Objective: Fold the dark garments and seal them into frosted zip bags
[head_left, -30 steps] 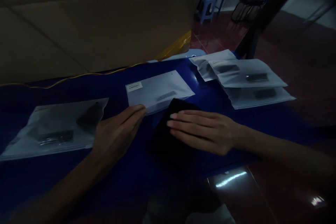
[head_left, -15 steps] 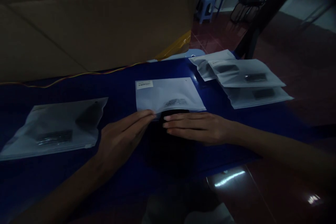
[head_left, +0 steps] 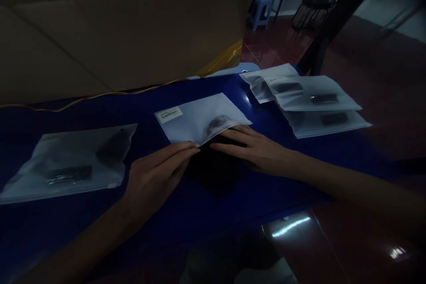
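A frosted white plastic pouch (head_left: 191, 120) lies on the blue table, turned at a slant, with a barcode label at its far left corner. My left hand (head_left: 159, 168) pinches the left part of its near edge between thumb and fingers. Stretched out, the fingers of my right hand (head_left: 259, 148) reach under the lifted near edge into the mouth; their tips are hidden. Below this mouth is a soft-looking black item (head_left: 216, 164), partly inside the pouch. Its outline is lost in the dark, and I cannot tell its kind.
Another filled pouch (head_left: 76, 164) lies at the left. Several filled pouches (head_left: 316, 93) overlap at the right. A large cardboard box (head_left: 126, 35) stands behind the blue table (head_left: 159, 226), with a thin yellow and red cable (head_left: 126, 92) along its foot. Beyond are a blue stool (head_left: 261, 12) and a person.
The pouch has turned anticlockwise and shifted slightly left. My right hand has moved forward from on top of the black item, its fingers now under the pouch's edge. My left hand keeps its pinch.
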Motion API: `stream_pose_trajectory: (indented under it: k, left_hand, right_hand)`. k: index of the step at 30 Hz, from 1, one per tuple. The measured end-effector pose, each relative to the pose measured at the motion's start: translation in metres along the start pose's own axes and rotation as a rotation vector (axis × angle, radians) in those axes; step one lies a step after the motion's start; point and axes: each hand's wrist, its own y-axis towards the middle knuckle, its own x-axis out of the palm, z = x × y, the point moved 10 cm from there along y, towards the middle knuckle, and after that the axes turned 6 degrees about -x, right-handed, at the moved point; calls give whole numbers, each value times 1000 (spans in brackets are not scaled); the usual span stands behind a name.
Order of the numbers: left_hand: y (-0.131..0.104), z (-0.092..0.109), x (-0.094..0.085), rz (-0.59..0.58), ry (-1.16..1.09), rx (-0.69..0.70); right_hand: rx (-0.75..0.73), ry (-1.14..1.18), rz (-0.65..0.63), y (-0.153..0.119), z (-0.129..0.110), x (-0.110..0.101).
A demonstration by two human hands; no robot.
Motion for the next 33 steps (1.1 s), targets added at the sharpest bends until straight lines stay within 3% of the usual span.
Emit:
stream_pose_trajectory:
  k: [8, 15, 19, 25, 33]
  left_hand:
    - [-6, -16, 22, -123, 120, -2]
    - [-11, -26, 31, -224, 39, -3]
    - [-5, -27, 31, -244, -65, -118]
    - [-4, -28, 40, -360, -217, -290]
    - [-7, -13, 37, -332, -292, -219]
  right_hand:
    - [45, -331, -128, -3, -1, -3]
    - [74, -449, 48, -5, -4, -18]
    - [116, -477, 113, -4, -4, -23]
    - [220, -576, 101, -4, 2, -21]
    - [280, -763, 82, -3, -4, -19]
